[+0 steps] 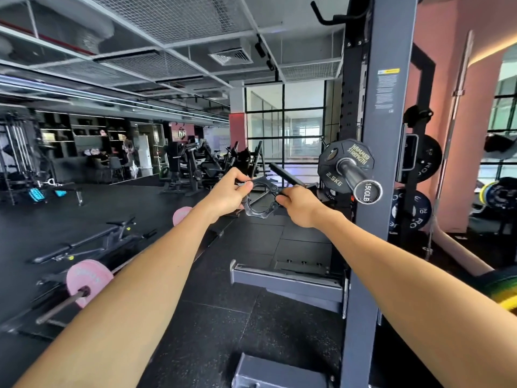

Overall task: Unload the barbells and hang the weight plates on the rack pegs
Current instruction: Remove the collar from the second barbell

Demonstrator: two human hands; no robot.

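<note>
My left hand (228, 191) and right hand (300, 204) both pinching a black plastic ring-shaped barbell collar (258, 198) in mid-air, small black 2.5 kg weight plate (342, 166) on the steel barbell sleeve (359, 179) just right, grey rack upright (376, 191) beside it.

Gym hall under an open grid ceiling (167, 26)

Black rubber tiles (223, 317) covered the floor; daylight came through tall black-framed windows (284, 124) at the far end, beside a pink wall (436, 37); exercise machines (193, 163) stood behind.
</note>
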